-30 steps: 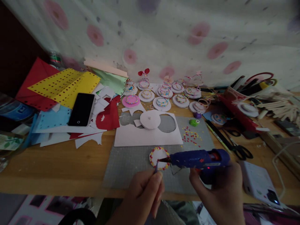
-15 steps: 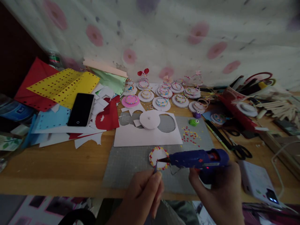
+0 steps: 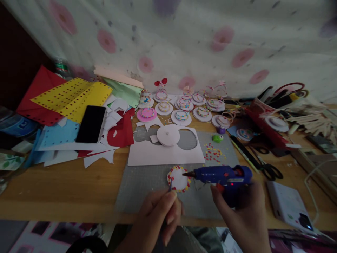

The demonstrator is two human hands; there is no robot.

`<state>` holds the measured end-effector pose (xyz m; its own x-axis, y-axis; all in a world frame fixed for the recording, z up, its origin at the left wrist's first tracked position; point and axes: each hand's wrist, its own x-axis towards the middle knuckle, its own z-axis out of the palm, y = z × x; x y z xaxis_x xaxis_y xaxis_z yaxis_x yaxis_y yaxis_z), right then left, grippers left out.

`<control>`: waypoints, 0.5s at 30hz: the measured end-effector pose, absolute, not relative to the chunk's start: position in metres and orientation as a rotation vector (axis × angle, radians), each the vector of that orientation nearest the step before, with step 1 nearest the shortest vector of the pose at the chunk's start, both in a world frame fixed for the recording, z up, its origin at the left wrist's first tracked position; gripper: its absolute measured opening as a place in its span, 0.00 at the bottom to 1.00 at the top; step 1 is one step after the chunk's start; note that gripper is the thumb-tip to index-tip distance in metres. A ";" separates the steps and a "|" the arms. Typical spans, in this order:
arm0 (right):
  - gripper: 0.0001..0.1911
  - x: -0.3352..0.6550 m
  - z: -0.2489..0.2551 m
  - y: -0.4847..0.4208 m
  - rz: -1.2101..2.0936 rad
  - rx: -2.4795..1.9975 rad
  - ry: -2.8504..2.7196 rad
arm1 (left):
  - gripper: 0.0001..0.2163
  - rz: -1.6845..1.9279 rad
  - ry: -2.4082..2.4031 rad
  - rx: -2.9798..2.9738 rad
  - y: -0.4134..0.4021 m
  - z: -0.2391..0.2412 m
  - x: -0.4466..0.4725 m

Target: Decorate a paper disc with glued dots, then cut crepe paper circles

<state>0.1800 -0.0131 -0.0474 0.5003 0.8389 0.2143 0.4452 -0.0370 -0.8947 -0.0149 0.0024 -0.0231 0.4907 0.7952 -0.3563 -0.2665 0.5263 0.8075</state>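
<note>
My right hand point(image 3: 243, 214) is wrapped round the grip of a blue hot glue gun point(image 3: 218, 174), whose dark nozzle points left over a white paper disc point(image 3: 179, 179). Red and yellow bits ring the disc's edge, and it lies on a grey cutting mat point(image 3: 147, 182). Between the fingertips of my left hand point(image 3: 160, 212) is a thin, pointed tool point(image 3: 170, 186); most of it is hidden, so its kind is unclear. Its tip is at the left side of the disc. Behind the disc lies a cut white sheet point(image 3: 163, 154) with a round white piece point(image 3: 168, 135) on it.
Small red and yellow bits point(image 3: 214, 153) are scattered on the mat. Several decorated discs point(image 3: 181, 117) stand at the back. A phone point(image 3: 91, 124) rests on coloured paper at left. Scissors point(image 3: 271, 171) and a white box-shaped device point(image 3: 286, 203) lie at right.
The glue gun's nozzle has drawn back to the right and slightly up from the thin tool. My left hand has shifted slightly left, and the tool's tip with it.
</note>
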 end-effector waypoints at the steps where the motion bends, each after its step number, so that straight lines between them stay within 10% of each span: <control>1: 0.22 0.184 -0.049 -0.012 0.471 -1.700 -1.080 | 0.24 0.751 0.807 0.746 0.003 -0.023 -0.015; 15: 0.33 0.269 -0.111 -0.025 -0.224 -2.516 -1.227 | 0.22 0.862 0.813 0.566 0.007 -0.029 -0.013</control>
<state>0.2693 -0.0245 -0.1109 0.6160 0.7354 0.2823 0.7877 -0.5733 -0.2255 -0.0126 0.0070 -0.0295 0.3935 0.8336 -0.3877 -0.4356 0.5404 0.7198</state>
